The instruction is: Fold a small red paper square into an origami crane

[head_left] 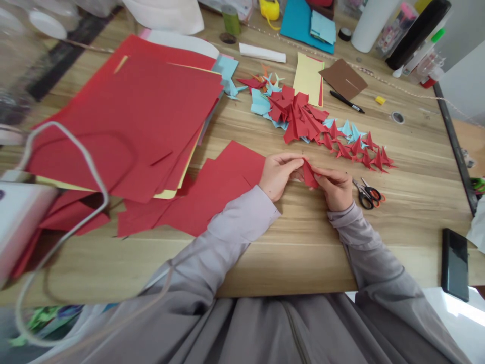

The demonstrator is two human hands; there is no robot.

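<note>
We pinch a small folded red paper piece between our left hand and right hand, both closed on it just above the wooden counter. Orange-handled scissors lie just beside our right hand, and a row of folded red and blue paper shapes sits farther back.

Scissors on table; phone near its edge; pen beside brown card; red sheets stacked left; folded cranes heaped beside yellow sheet
</note>
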